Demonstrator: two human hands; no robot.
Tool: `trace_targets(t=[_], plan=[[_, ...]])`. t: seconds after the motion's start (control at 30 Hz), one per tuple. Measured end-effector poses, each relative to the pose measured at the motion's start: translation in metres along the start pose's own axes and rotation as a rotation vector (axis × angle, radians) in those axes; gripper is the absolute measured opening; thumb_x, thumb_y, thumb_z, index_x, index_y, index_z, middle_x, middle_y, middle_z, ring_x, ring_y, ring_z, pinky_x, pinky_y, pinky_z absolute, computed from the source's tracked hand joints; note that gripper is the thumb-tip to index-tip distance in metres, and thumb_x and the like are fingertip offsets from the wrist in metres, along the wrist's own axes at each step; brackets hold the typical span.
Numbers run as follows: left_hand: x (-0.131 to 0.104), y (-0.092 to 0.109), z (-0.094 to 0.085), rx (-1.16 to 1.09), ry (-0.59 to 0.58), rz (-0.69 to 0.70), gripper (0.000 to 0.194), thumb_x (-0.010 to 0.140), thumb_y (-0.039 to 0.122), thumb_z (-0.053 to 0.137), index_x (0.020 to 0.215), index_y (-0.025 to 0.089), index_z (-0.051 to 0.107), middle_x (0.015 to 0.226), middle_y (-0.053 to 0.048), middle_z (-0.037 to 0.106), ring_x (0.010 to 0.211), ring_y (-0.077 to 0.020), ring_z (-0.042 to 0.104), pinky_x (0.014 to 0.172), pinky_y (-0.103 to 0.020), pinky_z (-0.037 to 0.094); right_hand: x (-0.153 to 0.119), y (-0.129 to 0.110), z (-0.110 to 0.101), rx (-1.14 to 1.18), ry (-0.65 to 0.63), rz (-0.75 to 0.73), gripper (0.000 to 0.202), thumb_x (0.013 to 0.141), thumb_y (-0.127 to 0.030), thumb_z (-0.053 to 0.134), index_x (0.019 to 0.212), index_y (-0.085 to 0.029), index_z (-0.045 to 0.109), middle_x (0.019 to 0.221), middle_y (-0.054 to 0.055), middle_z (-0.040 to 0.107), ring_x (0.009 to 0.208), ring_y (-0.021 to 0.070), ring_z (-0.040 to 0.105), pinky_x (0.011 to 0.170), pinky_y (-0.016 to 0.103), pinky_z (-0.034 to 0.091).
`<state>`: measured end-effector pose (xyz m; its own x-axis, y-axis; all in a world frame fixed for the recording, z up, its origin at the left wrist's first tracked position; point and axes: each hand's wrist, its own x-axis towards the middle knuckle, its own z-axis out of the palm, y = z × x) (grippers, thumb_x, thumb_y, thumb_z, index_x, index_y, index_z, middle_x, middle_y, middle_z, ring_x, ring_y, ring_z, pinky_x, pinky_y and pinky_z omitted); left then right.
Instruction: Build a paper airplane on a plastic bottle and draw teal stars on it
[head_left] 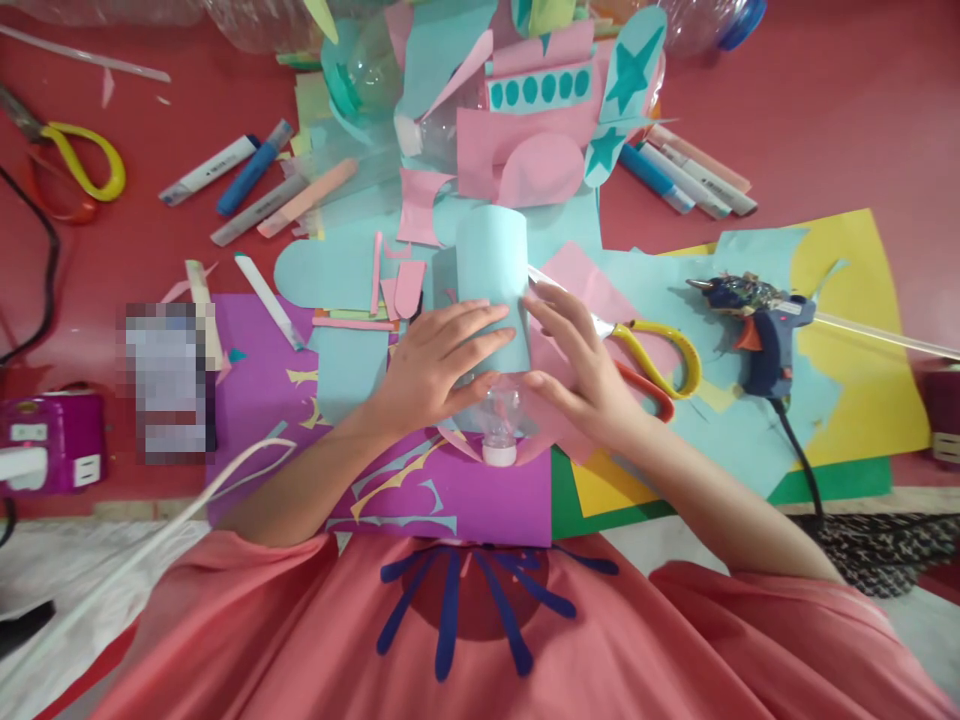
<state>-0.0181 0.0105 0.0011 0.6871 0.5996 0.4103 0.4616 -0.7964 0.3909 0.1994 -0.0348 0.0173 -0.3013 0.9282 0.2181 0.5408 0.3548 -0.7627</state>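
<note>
A small clear plastic bottle (501,412) lies with its white cap toward me, wrapped in light blue paper (492,250). My left hand (442,365) rests its fingers on the left side and top of the wrapped paper. From the right, my right hand (574,365) touches the paper's edge with its fingertips, thumb near the bottle's shoulder. Between them, both hands hold the wrapped bottle. Yellow and orange scissors (660,360) lie just beyond my right hand, their blades partly hidden behind it. Pink paper (570,290) lies beneath.
A glue gun (772,340) with a cord lies at the right on blue and yellow paper (877,350). Markers (255,165) lie on both sides. A decorated pink and blue bottle piece (525,130) is at the back. Other scissors (86,160) and a blurred phone (169,385) are left.
</note>
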Motion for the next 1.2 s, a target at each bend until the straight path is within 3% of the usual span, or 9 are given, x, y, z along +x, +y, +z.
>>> trace_targets(t=[0.1, 0.23, 0.33, 0.47, 0.6, 0.73, 0.87, 1.07, 1.2], plan=[[0.0, 0.001, 0.001, -0.032, 0.019, 0.018, 0.037, 0.101, 0.04, 0.038, 0.131, 0.025, 0.054, 0.136, -0.007, 0.061, 0.129, -0.0232, 0.055, 0.106, -0.041, 0.046, -0.014, 0.0, -0.037, -0.146, 0.205, 0.071, 0.019, 0.089, -0.035, 0.059, 0.105, -0.029, 0.068, 0.107, 0.007, 0.071, 0.103, 0.0245, 0.068, 0.089, 0.045, 0.055], [0.0, 0.003, 0.002, 0.012, 0.021, 0.017, 0.038, 0.102, 0.04, 0.033, 0.13, 0.025, 0.054, 0.136, -0.006, 0.061, 0.13, -0.021, 0.054, 0.105, -0.039, 0.046, -0.046, 0.027, -0.093, -0.513, 0.65, 0.552, 0.017, 0.073, -0.036, 0.068, 0.062, -0.028, 0.058, 0.064, 0.007, 0.065, 0.067, 0.0273, 0.063, 0.068, 0.049, 0.049], [0.0, 0.003, 0.003, 0.039, 0.062, 0.041, 0.037, 0.103, 0.039, 0.033, 0.13, 0.025, 0.053, 0.134, -0.006, 0.063, 0.129, -0.0203, 0.055, 0.105, -0.038, 0.047, -0.063, 0.049, -0.117, -0.63, 0.608, 0.963, 0.037, 0.054, -0.031, 0.082, 0.056, -0.03, 0.045, 0.063, 0.005, 0.058, 0.065, 0.0271, 0.057, 0.069, 0.05, 0.044], [0.001, 0.001, 0.004, 0.015, 0.054, 0.034, 0.036, 0.102, 0.038, 0.034, 0.13, 0.026, 0.053, 0.135, -0.005, 0.061, 0.129, -0.0211, 0.055, 0.106, -0.039, 0.047, -0.062, 0.063, -0.121, -0.608, 0.509, 1.124, 0.052, 0.037, -0.017, 0.087, 0.051, -0.031, 0.039, 0.055, -0.004, 0.043, 0.053, 0.0185, 0.042, 0.061, 0.043, 0.04], [0.0, 0.001, 0.003, -0.003, 0.033, 0.048, 0.039, 0.101, 0.042, 0.036, 0.134, 0.025, 0.049, 0.138, -0.007, 0.059, 0.132, -0.0231, 0.052, 0.109, -0.042, 0.046, -0.053, 0.069, -0.119, -0.529, 0.5, 1.204, 0.041, 0.045, -0.017, 0.081, 0.047, -0.028, 0.042, 0.045, -0.002, 0.047, 0.048, 0.0166, 0.044, 0.053, 0.039, 0.036], [0.001, 0.003, 0.003, -0.028, 0.055, 0.087, 0.045, 0.098, 0.044, 0.046, 0.137, 0.021, 0.046, 0.138, -0.013, 0.058, 0.134, -0.0261, 0.05, 0.11, -0.044, 0.044, -0.051, 0.053, -0.118, -0.094, 0.737, 1.287, 0.031, 0.048, -0.024, 0.076, 0.05, -0.029, 0.045, 0.041, 0.0, 0.052, 0.041, 0.0148, 0.046, 0.046, 0.035, 0.035], [0.001, 0.005, 0.004, -0.017, 0.091, 0.109, 0.044, 0.098, 0.042, 0.046, 0.134, 0.015, 0.049, 0.136, -0.015, 0.059, 0.132, -0.027, 0.051, 0.11, -0.043, 0.044, -0.046, 0.02, -0.12, 0.336, 0.692, 0.904, 0.023, 0.042, -0.021, 0.067, 0.064, -0.023, 0.062, 0.05, 0.0, 0.053, 0.045, 0.0127, 0.046, 0.045, 0.031, 0.031], [0.001, 0.004, 0.006, 0.016, 0.11, 0.116, 0.043, 0.099, 0.043, 0.045, 0.132, 0.015, 0.049, 0.135, -0.015, 0.059, 0.131, -0.0277, 0.052, 0.108, -0.042, 0.045, -0.002, -0.01, -0.126, 0.727, 0.365, 0.977, 0.029, 0.04, -0.023, 0.064, 0.069, -0.023, 0.062, 0.049, -0.007, 0.037, 0.041, 0.0058, 0.034, 0.041, 0.023, 0.022], [0.001, 0.006, 0.005, 0.031, 0.106, 0.116, 0.042, 0.099, 0.042, 0.045, 0.13, 0.014, 0.05, 0.133, -0.015, 0.06, 0.13, -0.0277, 0.053, 0.107, -0.041, 0.046, 0.028, -0.018, -0.115, 0.769, 0.352, 0.991, 0.029, 0.043, -0.018, 0.07, 0.065, -0.022, 0.052, 0.066, -0.002, 0.057, 0.049, 0.0042, 0.045, 0.042, 0.018, 0.027]])
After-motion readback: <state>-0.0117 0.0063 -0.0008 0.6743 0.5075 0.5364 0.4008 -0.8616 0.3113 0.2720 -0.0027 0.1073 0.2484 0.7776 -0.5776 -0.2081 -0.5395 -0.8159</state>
